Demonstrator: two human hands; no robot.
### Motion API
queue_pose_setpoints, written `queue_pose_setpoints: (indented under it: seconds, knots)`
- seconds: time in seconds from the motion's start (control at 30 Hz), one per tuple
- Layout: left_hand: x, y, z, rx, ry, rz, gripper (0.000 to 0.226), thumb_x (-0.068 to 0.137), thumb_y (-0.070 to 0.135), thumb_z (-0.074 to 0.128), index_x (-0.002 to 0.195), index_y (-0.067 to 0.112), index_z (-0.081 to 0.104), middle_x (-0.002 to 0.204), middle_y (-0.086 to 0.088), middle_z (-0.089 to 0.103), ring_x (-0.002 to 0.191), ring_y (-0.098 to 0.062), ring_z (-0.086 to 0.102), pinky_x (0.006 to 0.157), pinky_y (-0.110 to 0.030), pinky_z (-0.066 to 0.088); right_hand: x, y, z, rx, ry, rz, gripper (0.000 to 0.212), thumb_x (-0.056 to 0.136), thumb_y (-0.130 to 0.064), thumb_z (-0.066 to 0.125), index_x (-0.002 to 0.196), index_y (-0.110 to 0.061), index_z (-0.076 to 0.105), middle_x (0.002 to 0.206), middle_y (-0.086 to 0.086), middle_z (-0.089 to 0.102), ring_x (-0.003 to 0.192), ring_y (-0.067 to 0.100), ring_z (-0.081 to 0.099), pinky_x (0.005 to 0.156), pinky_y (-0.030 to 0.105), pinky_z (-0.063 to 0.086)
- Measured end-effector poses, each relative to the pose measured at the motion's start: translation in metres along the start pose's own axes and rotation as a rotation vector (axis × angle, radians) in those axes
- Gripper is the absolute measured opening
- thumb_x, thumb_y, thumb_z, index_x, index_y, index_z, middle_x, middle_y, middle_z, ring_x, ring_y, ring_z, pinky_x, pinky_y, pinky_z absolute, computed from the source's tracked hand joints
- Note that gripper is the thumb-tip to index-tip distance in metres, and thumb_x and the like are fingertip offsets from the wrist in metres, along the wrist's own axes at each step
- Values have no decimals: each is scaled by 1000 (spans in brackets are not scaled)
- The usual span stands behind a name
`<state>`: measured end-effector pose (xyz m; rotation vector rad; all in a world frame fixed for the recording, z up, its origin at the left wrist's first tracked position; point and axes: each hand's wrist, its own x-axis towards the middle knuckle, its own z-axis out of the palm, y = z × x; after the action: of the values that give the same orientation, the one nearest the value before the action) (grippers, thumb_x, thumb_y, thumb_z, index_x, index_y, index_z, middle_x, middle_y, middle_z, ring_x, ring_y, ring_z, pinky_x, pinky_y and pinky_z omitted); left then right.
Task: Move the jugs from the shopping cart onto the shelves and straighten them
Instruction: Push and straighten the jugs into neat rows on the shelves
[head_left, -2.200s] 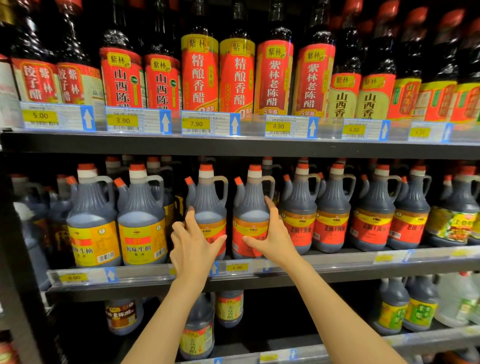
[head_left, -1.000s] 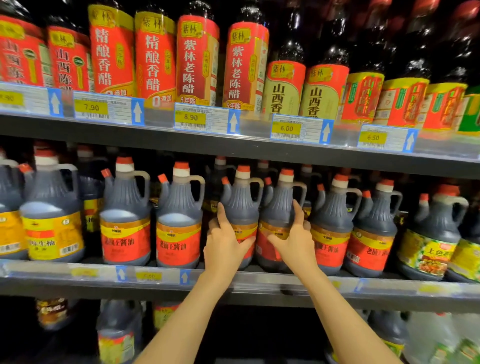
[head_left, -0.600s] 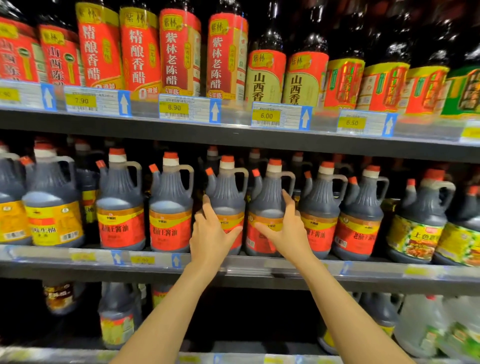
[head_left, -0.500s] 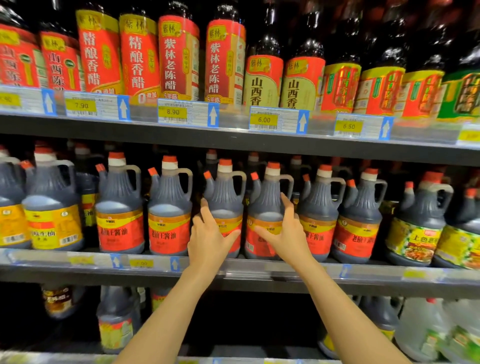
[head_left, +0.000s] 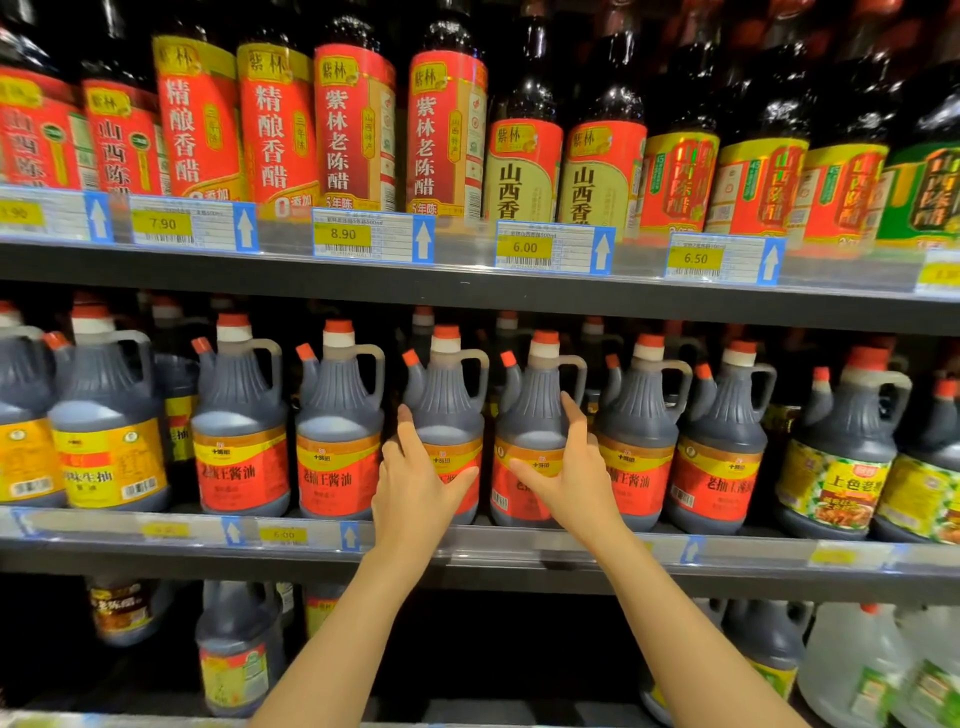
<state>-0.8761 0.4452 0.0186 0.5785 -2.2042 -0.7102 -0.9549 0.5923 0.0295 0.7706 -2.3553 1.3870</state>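
Note:
Dark soy-sauce jugs with red labels and orange caps stand in a row along the middle shelf (head_left: 519, 551). My left hand (head_left: 415, 483) holds the third red-label jug (head_left: 447, 405), fingers round its left side, thumb across the label. My right hand (head_left: 571, 478) holds the neighbouring jug (head_left: 530, 415) in the mirrored way, fingers on its right side, index finger pointing up. Both jugs stand upright at the shelf front with handles to the right. The shopping cart is out of view.
Yellow-label jugs (head_left: 104, 457) stand to the left and green-and-yellow-label jugs (head_left: 836, 483) to the right on the same shelf. Tall vinegar bottles (head_left: 353, 124) fill the upper shelf above price tags (head_left: 374, 236). More jugs (head_left: 234, 654) sit on the lower shelf.
Both hands have moved right from the first pair of red-label jugs to the following pair. Over the last second they have stayed on these two jugs.

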Motion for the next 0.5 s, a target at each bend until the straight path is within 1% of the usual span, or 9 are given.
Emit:
queue_pose_setpoints:
  seconds: [0.17,0.3,0.43,0.5]
  knots:
    - [-1,1,-1,10,-5,-3,105,77,48,68,148,11,0,128,-16,44,112,-33,53,84,-40,48,1,0,-1,0,-7,3,98,76,-36,74,148,-34,7,132,14,46,110,31,57,93,46,50]
    - [-1,1,-2,10,-4,3,105,77,47,69,148,10,2,127,-17,45,112,-33,53,84,-40,48,-1,-1,-1,-6,-6,0,97,77,-36,73,148,-34,7,134,14,45,113,32,55,95,43,48]
    - [-1,0,-2,2,-8,10,106,76,48,69,149,11,0,128,-17,45,111,-32,53,84,-40,49,-2,-3,-2,4,-1,-2,97,78,-35,72,148,-34,5,135,14,44,115,32,54,97,43,47]
    - [-3,-2,-1,-17,-19,9,106,76,48,69,149,12,-1,129,-17,44,110,-32,54,83,-40,50,-3,-4,-3,7,-9,-2,97,80,-34,71,149,-33,3,138,14,42,117,30,53,98,39,46]
